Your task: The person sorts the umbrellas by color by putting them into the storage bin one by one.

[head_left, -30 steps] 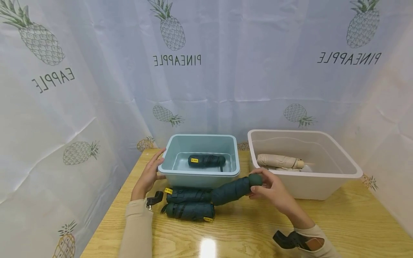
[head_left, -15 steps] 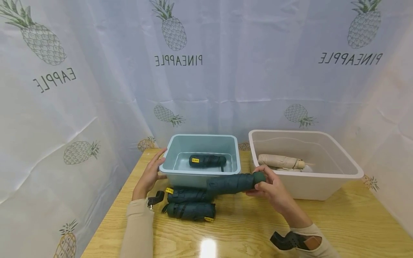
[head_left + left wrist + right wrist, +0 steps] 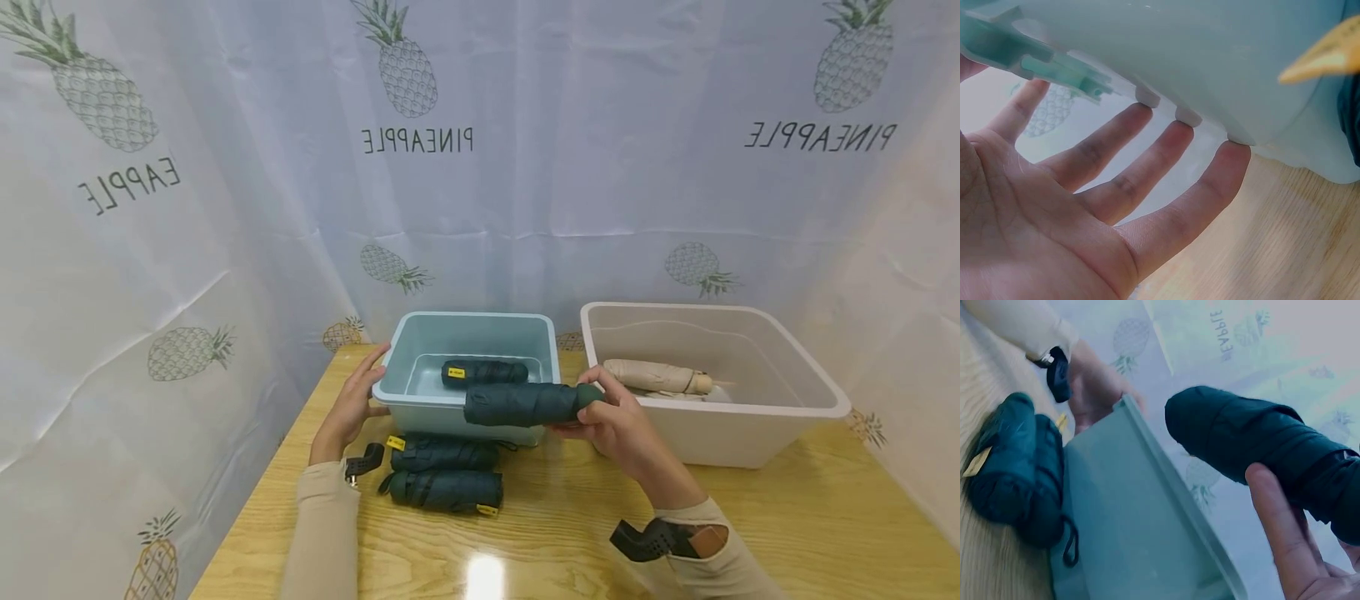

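Note:
Between the thumb and fingers of my right hand (image 3: 622, 429) is the handle end of a folded dark green umbrella (image 3: 517, 405). The umbrella lies nearly level at the front rim of a light blue bin (image 3: 420, 417), partly hiding it. In the right wrist view, one finger (image 3: 1279, 531) runs along the wrapped fabric. My left hand (image 3: 348, 414) rests at the bin's left side, and the left wrist view has its fairly straight fingers (image 3: 1179, 194) touching the outer wall. Inside the bin lies another dark green umbrella (image 3: 487, 372) with a yellow tag.
Two more folded dark green umbrellas, a rear one (image 3: 446, 454) and a front one (image 3: 450, 490), lie on the wooden table (image 3: 570, 533) before the blue bin. At right stands a larger white bin (image 3: 697, 433) holding a beige umbrella (image 3: 652, 375). A pineapple-print curtain (image 3: 525, 192) hangs behind.
My right hand has raised the umbrella off the table area and carried it left, up to the front rim of the blue bin. The left hand has stayed against the bin.

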{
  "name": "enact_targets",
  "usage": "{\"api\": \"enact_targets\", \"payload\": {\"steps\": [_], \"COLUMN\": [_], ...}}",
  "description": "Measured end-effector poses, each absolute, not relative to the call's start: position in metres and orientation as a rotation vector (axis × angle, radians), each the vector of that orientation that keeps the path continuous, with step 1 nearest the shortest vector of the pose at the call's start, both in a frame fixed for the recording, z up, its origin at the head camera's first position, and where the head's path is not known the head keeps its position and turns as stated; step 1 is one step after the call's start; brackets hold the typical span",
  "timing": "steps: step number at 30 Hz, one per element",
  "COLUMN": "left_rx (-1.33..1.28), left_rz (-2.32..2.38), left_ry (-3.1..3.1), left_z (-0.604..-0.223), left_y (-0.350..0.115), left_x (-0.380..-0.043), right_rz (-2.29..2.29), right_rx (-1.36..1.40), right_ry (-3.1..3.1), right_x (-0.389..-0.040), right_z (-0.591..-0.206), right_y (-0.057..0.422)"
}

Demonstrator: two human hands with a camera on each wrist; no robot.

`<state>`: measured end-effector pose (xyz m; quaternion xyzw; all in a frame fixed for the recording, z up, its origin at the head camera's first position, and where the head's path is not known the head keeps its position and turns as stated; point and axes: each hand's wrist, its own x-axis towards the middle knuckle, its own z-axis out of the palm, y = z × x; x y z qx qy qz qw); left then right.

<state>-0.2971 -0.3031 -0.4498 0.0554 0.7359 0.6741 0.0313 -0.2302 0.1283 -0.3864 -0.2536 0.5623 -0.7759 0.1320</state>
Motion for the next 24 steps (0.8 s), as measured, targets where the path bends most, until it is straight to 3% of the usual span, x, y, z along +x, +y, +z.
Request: {"api": "enact_targets", "payload": {"steps": [24], "left_rx": [0.163], "left_rz": [2.083], "left_ry": [2.265], "left_z": [-0.452], "left_y": [-0.304], "left_x": [-0.298], "right_rz": [-2.367], "right_rx": [-0.400], "right_ry": [1.481], "right_x": [-0.277], "right_z": [-0.342], "right_y": [0.091]}}
